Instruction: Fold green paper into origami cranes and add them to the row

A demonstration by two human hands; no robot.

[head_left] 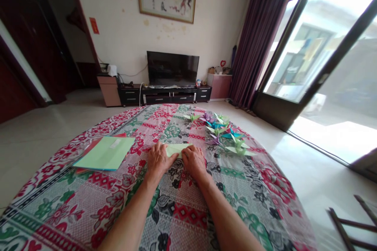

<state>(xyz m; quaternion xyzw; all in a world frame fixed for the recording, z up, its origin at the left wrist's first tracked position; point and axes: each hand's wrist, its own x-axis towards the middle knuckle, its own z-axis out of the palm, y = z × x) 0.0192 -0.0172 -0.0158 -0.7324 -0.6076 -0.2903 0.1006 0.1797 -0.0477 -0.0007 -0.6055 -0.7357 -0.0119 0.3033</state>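
Observation:
A folded piece of pale green paper point(176, 148) lies on the patterned tablecloth in front of me, its long side running left to right. My left hand point(159, 159) grips its left end, thumb on the near edge. At the other end my right hand point(193, 159) has its fingers closed on the paper, the two thumbs close together. The fingers cover both ends, so the full fold cannot be seen. To the right stand several folded paper cranes point(216, 131) in green, purple and blue. On the left lies a stack of coloured paper sheets point(104, 153), light green on top.
The round table wears a floral tablecloth point(118, 204). Beyond it stand a low TV cabinet point(169, 97) and a television point(172, 68). A glass door point(294, 55) and purple curtain point(259, 27) are on the right, with a dark wooden chair or stool frame point(350, 223) at lower right.

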